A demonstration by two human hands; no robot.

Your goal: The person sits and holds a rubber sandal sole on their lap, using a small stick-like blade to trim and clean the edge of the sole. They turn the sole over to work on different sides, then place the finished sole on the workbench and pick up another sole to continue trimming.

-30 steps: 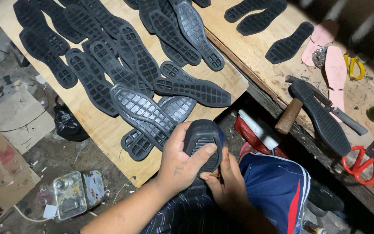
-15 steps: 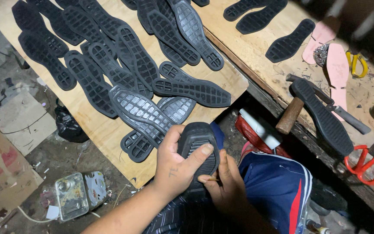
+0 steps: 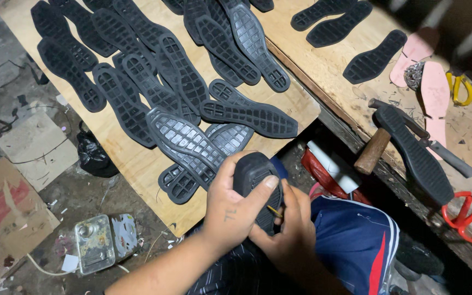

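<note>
dim workshop floor spreads below me, littered with cardboard scraps (image 3: pixel 36 147) and a small metal tin (image 3: pixel 102 243) lying open near my knee. two plywood surfaces fill most of the view: the nearer table (image 3: pixel 132 164) carries rows of black rubber shoe soles (image 3: pixel 184 139), several overlapping and a few hanging close to its front edge, and the farther table (image 3: pixel 329 65) holds more soles, two pink insoles (image 3: pixel 435 95), a hammer (image 3: pixel 375 150), red-handled scissors (image 3: pixel 465 213) and yellow-handled pliers (image 3: pixel 457 87).

in my lap, just in front of the near table's edge, is the one black sole (image 3: pixel 258 188) i'm working on. my left hand (image 3: pixel 230 210) is wrapped round it, thumb pressed across the tread, gripping firmly. my right hand (image 3: pixel 288 237) is closed in a narrow pinch on something thin and yellowish (image 3: pixel 274 210) at the sole's edge; i cannot tell whether it is a small tool or a sliver of material.

my worry is that thin thing: if it is pointed or sharp, it sits very near my left thumb, and a slip off the ribbed rubber could drive it into my skin. the sole is flexible, so bending it in my grip could make it twist or spring out toward the floor. my forearm is also close to the overhanging soles, and a bump could knock some off the table. the light is poor, so misjudging the edge seems likely.
</note>
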